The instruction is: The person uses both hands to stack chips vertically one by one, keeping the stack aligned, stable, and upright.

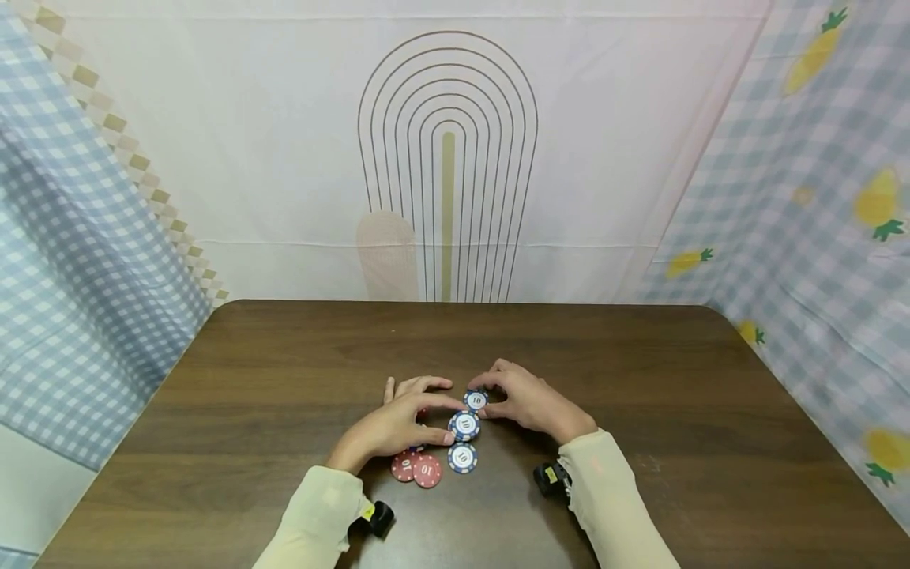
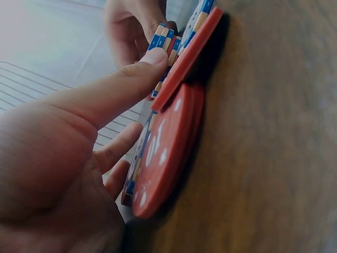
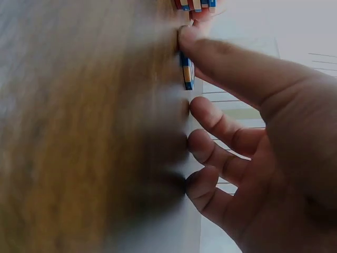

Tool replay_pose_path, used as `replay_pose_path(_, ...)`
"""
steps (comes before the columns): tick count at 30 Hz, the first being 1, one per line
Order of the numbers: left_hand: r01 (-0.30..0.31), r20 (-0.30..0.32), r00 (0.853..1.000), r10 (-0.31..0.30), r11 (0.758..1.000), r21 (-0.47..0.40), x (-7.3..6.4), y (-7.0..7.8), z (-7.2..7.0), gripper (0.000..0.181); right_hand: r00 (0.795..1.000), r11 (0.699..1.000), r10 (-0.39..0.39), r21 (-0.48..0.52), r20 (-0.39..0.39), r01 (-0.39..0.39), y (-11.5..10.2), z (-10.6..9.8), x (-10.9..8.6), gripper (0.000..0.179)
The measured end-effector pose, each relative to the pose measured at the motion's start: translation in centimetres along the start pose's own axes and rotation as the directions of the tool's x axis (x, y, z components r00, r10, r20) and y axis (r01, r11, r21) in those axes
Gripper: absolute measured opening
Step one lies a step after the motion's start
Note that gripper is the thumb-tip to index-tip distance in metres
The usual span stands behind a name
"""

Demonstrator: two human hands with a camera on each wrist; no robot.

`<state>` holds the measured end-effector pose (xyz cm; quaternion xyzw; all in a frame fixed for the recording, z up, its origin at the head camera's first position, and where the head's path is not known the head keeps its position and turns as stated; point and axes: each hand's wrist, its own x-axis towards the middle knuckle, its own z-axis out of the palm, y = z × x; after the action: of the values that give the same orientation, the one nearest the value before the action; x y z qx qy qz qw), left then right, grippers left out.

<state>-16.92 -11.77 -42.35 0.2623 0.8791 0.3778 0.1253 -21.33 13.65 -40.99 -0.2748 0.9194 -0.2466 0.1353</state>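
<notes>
Looks mid-stacking: left hand (image 1: pixel 398 425) pinches the middle blue-topped stack of round plastic-looking chips (image 1: pixel 465 427), right hand (image 1: pixel 532 400) pinches a blue-and-white chip (image 1: pixel 476 401) flat on the tabletop (image 1: pixel 604 356) at its far side; next probably calls for lifting that chip level onto the stack.

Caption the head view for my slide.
Left hand and right hand pinch blue-faced chips, with red chips nearby on a brown table.
</notes>
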Motion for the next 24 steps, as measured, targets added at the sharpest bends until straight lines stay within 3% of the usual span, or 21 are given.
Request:
replay_pose_path(12, -0.023, -0.019, 1.0, 0.023, 1.0, 0.0, -0.1, 0.0, 0.0, 0.038, 0.999, 0.969, -0.044, -0.246, -0.03, 0.036, -0.8, -0.3, -0.5, 0.026)
replay_pose_path(17, -0.048, -0.027, 0.998, 0.048, 0.999, 0.002, -0.1, 0.1, 0.0, 0.038, 0.998, 0.983, -0.036, -0.184, -0.048, 0.027, -0.5, -0.7, -0.8, 0.027)
replay_pose_path(24, -0.021, -0.01, 1.0, 0.021, 1.0, 0.008, 0.0, -0.1, 0.0, 0.038, 0.993, 0.995, -0.101, -0.03, -0.06, 0.099, 0.2, -0.8, -1.2, 0.031)
